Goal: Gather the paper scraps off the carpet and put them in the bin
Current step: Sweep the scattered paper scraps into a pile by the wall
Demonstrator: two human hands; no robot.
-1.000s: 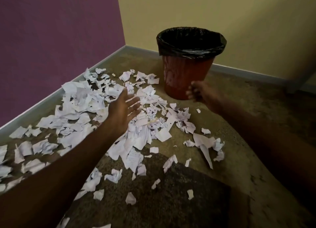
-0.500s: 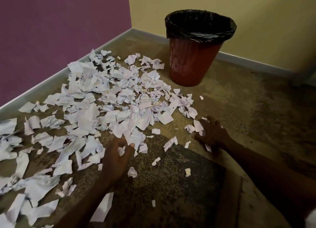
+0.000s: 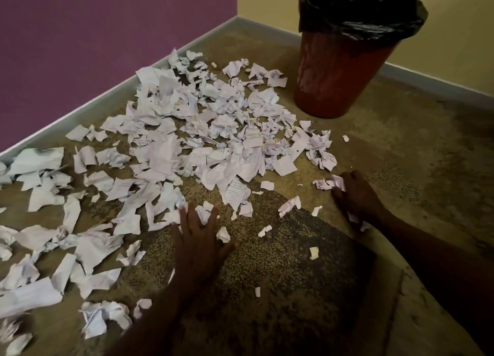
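Several torn white paper scraps (image 3: 203,142) cover the tan carpet (image 3: 401,155) from the left wall to the middle. A red bin (image 3: 339,69) with a black liner stands upright at the back right. My left hand (image 3: 199,238) lies flat on the carpet with fingers spread, its fingertips touching scraps at the pile's near edge. My right hand (image 3: 355,195) is on the carpet to the right, fingers curled round a few scraps (image 3: 327,183), with more paper under the wrist.
A purple wall (image 3: 93,48) with a pale skirting board runs along the left. A yellow wall (image 3: 267,0) stands behind the bin. A darker patch of carpet (image 3: 280,262) lies between my arms, with small loose bits on it.
Both hands came down from near the bin to the carpet. The left hand now lies flat at the pile's edge and the right hand has closed round scraps. The view moved nearer the floor.
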